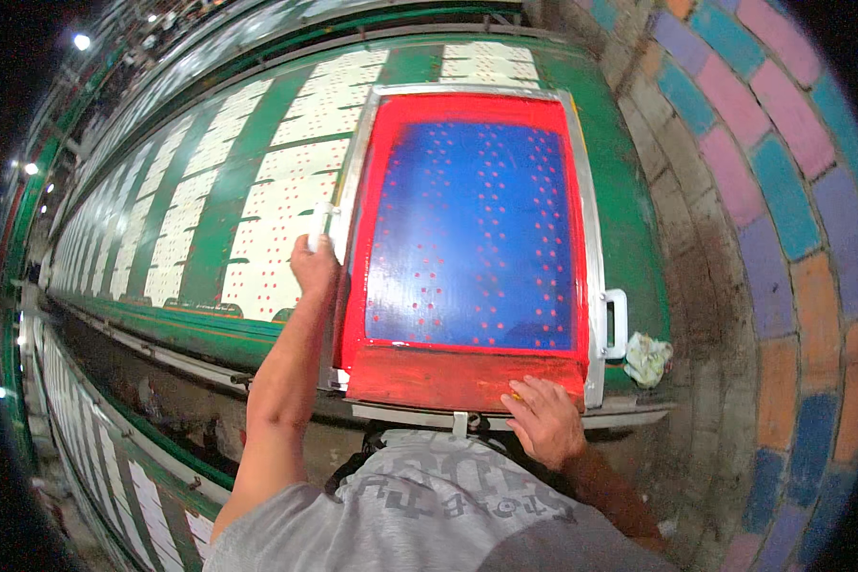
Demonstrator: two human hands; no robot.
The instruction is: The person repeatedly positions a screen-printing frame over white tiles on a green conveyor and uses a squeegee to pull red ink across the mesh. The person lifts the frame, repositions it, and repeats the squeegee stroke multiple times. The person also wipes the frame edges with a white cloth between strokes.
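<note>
A screen printing frame (356,181) with silver metal sides lies before me on the green table. Its blue mesh (458,219) shows rows of red dots and is bordered with red ink. My left hand (316,262) is closed around the white handle (321,219) on the frame's left side. Across the near end of the mesh rests a wide squeegee (429,378), smeared red. My right hand (546,419) is over the squeegee's right part, fingers bent over its near edge; the thumb is partly hidden. Another white handle (616,324), on the frame's right side, has no hand on it.
White sheets (286,219) printed with red dots lie in rows along the green table (205,229) to the left. A crumpled pale cloth or paper (648,360) sits by the table's right corner. Coloured bricks (782,191) form a wall at right. Another table (143,496) stands at lower left.
</note>
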